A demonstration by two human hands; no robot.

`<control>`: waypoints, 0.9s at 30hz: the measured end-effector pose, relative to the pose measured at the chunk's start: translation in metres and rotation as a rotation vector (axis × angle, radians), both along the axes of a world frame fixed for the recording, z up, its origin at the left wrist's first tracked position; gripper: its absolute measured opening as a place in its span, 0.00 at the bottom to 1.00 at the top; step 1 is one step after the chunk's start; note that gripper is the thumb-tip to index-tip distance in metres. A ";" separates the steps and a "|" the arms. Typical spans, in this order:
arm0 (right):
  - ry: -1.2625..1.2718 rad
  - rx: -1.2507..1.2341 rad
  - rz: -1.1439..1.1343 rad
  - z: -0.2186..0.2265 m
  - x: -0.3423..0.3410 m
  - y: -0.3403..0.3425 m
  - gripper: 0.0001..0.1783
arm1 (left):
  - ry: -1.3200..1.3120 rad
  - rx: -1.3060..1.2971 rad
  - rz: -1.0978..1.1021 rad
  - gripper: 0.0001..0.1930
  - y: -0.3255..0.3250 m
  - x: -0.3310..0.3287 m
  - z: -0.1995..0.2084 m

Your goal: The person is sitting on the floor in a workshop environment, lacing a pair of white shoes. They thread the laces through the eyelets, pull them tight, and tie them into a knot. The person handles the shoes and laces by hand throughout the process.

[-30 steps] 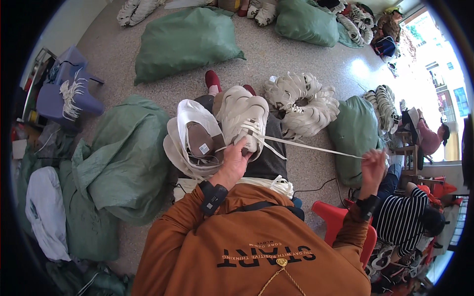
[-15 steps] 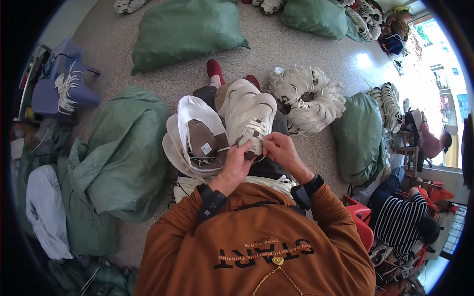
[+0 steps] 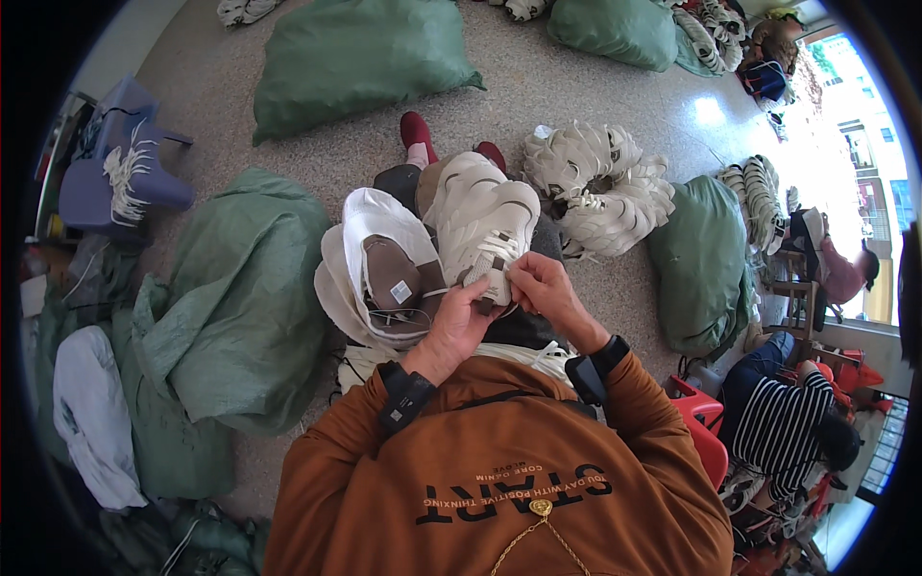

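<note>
A cream-white shoe upper (image 3: 477, 206) lies across my lap, with white shoelace (image 3: 500, 247) threaded through part of its front opening. My left hand (image 3: 455, 324) is closed on the upper's near end, the thumb on its pale tongue (image 3: 496, 285). At the right edge of that opening my right hand (image 3: 547, 292) pinches with thumb and forefinger; what sits between those fingertips is too small to make out. Left of the upper rests a nested bundle of white uppers (image 3: 333, 280), with a brown inner piece (image 3: 388, 262) bearing a small white label.
Ahead to the right is a ring of strung uppers (image 3: 590, 158). Green sacks (image 3: 233, 288) (image 3: 699, 264) (image 3: 365, 62) stand to the left, right and front. A purple chair (image 3: 125, 173) holds white laces at far left. Another person in stripes (image 3: 783, 432) sits at right, near a red stool (image 3: 703, 422).
My right hand has shifted very slightly up and left along the upper's edge. My left hand stays in place on the upper.
</note>
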State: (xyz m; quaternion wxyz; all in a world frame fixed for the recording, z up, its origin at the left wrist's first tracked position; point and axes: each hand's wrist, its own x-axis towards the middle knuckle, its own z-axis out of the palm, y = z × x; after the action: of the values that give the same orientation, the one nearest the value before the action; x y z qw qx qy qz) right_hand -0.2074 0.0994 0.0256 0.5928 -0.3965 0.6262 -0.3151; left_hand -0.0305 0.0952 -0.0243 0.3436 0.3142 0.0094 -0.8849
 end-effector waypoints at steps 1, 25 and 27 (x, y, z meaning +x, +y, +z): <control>-0.027 0.029 -0.004 0.003 -0.001 -0.002 0.10 | -0.005 -0.018 -0.010 0.19 0.000 0.001 -0.001; 0.710 -0.737 0.348 0.013 0.016 -0.017 0.05 | -0.133 -0.132 0.023 0.23 0.009 -0.007 -0.002; 0.742 -0.728 0.390 0.013 0.018 -0.021 0.06 | -0.157 -0.123 0.028 0.22 0.010 -0.009 -0.003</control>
State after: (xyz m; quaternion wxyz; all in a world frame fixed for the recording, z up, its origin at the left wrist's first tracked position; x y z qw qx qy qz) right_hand -0.1896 0.0784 0.0387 0.2043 -0.7688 0.5586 -0.2348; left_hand -0.0390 0.1051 -0.0269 0.3743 0.3609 -0.0676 -0.8515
